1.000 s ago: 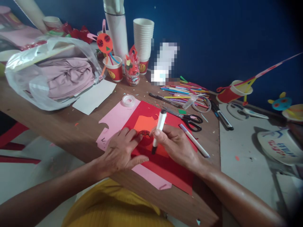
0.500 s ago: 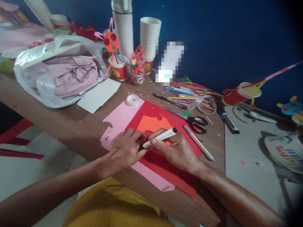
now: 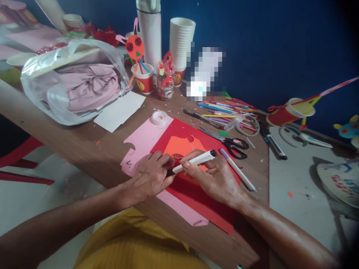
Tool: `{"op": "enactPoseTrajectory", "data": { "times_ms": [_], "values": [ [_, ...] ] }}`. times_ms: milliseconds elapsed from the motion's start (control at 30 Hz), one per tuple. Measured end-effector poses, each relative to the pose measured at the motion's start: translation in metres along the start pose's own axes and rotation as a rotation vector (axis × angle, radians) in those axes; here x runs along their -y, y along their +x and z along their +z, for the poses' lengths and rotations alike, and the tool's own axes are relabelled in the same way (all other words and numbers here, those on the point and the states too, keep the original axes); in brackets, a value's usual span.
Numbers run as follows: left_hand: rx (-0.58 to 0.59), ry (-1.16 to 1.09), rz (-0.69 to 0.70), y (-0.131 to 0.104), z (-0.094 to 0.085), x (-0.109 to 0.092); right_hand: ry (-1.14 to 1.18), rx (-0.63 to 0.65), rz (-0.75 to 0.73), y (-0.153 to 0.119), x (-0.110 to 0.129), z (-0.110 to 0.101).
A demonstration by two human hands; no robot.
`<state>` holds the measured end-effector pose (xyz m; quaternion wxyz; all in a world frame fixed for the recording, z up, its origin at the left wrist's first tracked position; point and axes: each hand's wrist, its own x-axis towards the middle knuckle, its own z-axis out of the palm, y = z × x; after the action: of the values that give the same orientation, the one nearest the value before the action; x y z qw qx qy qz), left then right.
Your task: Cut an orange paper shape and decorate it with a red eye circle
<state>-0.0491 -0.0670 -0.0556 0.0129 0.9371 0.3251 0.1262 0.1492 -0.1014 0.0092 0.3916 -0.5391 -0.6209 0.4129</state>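
Observation:
In the head view my right hand grips a white marker between thumb and fingers, its black back end pointing up to the right. My left hand is closed at the other end, where a black cap shows between its thumb and fingers; how far the cap is on the marker I cannot tell. Beneath both hands lies an orange paper with a round black-lined drawing on it, partly covered by fingers. The orange paper rests on a red sheet, which overlaps a pink sheet with cut-out notches.
Black-handled scissors and a purple-tipped pen lie right of my hands. Behind are coloured sticks, a tape roll, stacked paper cups, a white bottle and a plastic bag. A black-capped marker lies farther right.
The whole scene has shifted slightly with the camera. Both hands keep nearly the same hold on the marker and its cap.

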Motion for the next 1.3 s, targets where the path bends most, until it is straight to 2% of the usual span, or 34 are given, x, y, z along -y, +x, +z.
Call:
{"op": "enactPoseTrajectory", "data": {
  "times_ms": [100, 133, 167, 200, 233, 367, 500, 700, 933, 1300],
  "values": [
    [0.054, -0.021, 0.000, -0.002, 0.000, 0.001, 0.013, -0.379, -0.125, 0.002, 0.013, -0.027],
    [0.070, -0.026, 0.005, -0.003, 0.000, 0.001, 0.035, -0.450, -0.151, 0.003, 0.016, -0.034],
    [0.077, -0.029, 0.009, -0.004, 0.000, 0.002, 0.061, -0.453, -0.171, 0.004, 0.018, -0.038],
    [0.076, -0.032, 0.010, -0.004, 0.000, 0.002, 0.108, -0.300, -0.136, 0.005, 0.019, -0.039],
    [0.065, -0.034, 0.008, -0.004, 0.000, 0.002, 0.143, -0.201, -0.123, 0.007, 0.018, -0.039],
    [0.030, -0.032, 0.014, -0.003, -0.001, 0.000, 0.273, -0.233, -0.128, 0.015, 0.005, -0.025],
    [0.037, -0.026, 0.011, -0.002, -0.002, -0.001, 0.309, -0.166, -0.057, 0.023, -0.015, -0.006],
    [0.024, -0.031, 0.005, -0.002, -0.007, -0.001, 0.361, -0.173, 0.024, 0.022, -0.036, 0.019],
    [0.044, -0.087, -0.017, -0.001, -0.008, -0.001, 0.116, -0.138, -0.007, 0.015, -0.047, 0.025],
    [0.049, -0.134, -0.017, -0.001, -0.009, 0.001, -0.130, -0.074, -0.087, 0.014, -0.061, 0.026]
  ]
}}
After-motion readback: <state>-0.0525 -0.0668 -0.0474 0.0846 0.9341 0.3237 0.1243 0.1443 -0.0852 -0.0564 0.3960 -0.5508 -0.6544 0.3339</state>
